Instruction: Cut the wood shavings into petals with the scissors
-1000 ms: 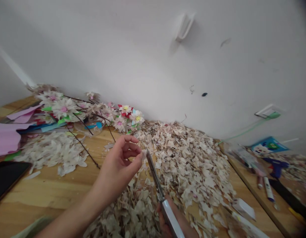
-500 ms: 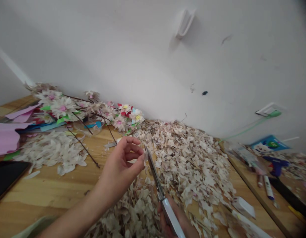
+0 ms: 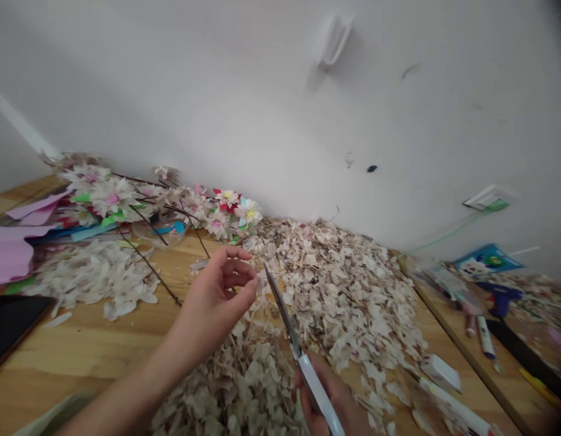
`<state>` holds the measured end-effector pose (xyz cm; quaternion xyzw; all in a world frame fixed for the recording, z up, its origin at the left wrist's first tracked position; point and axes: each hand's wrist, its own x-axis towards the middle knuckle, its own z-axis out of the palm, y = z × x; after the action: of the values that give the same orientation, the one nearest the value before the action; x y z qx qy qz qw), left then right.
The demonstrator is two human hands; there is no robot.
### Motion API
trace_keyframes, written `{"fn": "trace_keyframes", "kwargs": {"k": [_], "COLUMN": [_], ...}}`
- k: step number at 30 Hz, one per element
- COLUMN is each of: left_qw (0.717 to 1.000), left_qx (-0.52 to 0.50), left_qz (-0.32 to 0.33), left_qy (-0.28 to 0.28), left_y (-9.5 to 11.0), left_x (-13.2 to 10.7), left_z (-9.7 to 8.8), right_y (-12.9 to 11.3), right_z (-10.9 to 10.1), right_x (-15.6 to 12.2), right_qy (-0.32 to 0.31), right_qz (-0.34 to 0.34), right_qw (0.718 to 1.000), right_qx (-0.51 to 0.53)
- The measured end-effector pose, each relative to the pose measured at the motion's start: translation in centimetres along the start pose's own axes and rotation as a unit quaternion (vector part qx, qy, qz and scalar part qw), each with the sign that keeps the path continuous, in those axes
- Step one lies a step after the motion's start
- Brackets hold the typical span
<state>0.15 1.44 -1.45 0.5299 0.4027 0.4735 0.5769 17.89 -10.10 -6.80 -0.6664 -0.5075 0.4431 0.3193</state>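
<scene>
The scissors (image 3: 284, 317) are drifting slightly away from the pale scrap (image 3: 261, 281) — so the blades aren't cutting it. The left hand (image 3: 226, 286) is pinching that single scrap; the right hand (image 3: 333, 390) is gripping the one pair. One phone (image 3: 17, 327) is lying left of both hands, one glue gun (image 3: 500, 298) well right.

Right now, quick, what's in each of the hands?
Left hand: closed at the fingertips, pinching a small pale piece.
Right hand: closed, holding scissors by the handle.
</scene>
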Motion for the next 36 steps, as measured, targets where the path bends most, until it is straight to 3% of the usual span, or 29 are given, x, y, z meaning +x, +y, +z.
{"fn": "trace_keyframes", "kwargs": {"k": [5,8,11,14,16,18,20,25,29,33,34,36], "left_qw": [0.999,0.993,0.973,0.917,0.848,0.790,0.764,0.763,0.819,0.871,0.872,0.848], "left_qx": [0.054,0.118,0.217,0.375,0.515,0.604,0.638,0.638,0.570,0.483,0.471,0.470], "left_qz": [-0.005,-0.009,-0.015,-0.044,-0.033,-0.010,0.005,-0.005,0.016,0.051,0.043,0.043], "left_qy": [0.002,0.028,0.084,0.127,0.123,0.104,0.091,0.103,0.057,-0.074,-0.126,-0.240], "left_y": [-0.8,-1.4,-1.8,-2.4,-3.0,-3.7,-4.0,-3.1,-2.3,-1.7,-1.5,-1.2], "left_x": [0.2,0.1,-0.3,-0.7,-0.7,-0.6,-0.5,-0.3,0.0,0.4,0.5,0.6], "left_z": [-2.3,-5.8,-10.4,-14.7,-17.0,-18.6,-19.4,-17.9,-14.6,-10.1,-8.8,-6.0], "right_y": [-2.3,-2.1,-0.5,1.6,2.5,2.9,3.1,3.7,4.1,4.6,4.9,5.5], "right_z": [-1.8,-3.0,-4.0,-4.4,-4.5,-4.5,-4.9,-6.5,-6.8,-6.6,-6.7,-7.1], "right_x": [-0.7,-1.0,-1.0,-1.1,-1.2,-1.4,-1.6,-1.8,-1.3,0.1,0.5,1.3], "right_qy": [0.039,0.067,0.108,0.133,0.166,0.191,0.204,0.205,0.220,0.247,0.259,0.294], "right_qz": [0.009,0.042,0.053,0.029,0.025,0.032,0.047,0.069,0.055,0.046,0.047,0.056], "right_qw": [0.998,0.993,0.987,0.986,0.982,0.977,0.974,0.972,0.971,0.968,0.964,0.952], "right_qx": [-0.046,-0.082,-0.107,-0.099,-0.091,-0.086,-0.088,-0.089,-0.070,-0.014,-0.020,-0.060]}}
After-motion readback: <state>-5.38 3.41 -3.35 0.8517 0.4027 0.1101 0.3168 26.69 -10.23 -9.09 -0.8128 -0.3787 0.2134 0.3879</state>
